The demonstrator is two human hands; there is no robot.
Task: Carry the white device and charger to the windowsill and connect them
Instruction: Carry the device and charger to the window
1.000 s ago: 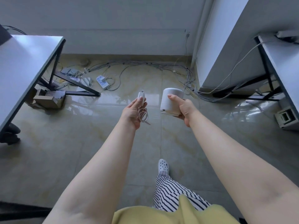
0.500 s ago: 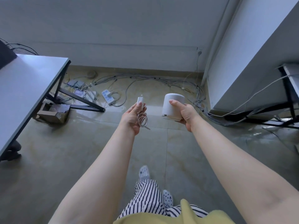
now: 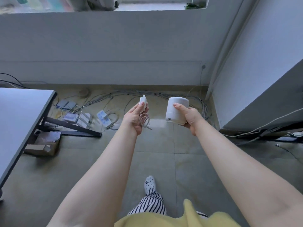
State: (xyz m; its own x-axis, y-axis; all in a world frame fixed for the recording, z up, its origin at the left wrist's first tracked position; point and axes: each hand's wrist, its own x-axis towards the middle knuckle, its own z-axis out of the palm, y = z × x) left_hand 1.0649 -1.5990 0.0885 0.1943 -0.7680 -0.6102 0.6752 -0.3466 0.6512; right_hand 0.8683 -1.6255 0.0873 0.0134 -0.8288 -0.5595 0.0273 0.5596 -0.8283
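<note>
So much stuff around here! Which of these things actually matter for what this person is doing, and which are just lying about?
Part of the job:
- white device, held in the right hand
- charger with its coiled cable, held in the left hand
- windowsill ahead

Just lying about:
- floor cables
- power strips
- cardboard box
- desk

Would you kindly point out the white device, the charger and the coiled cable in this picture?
white device [image 3: 177,105]: head view, on its curved side wall.
charger [image 3: 142,100]: head view, on its flat white body above the thumb.
coiled cable [image 3: 145,120]: head view, on the loops beside the palm.
</note>
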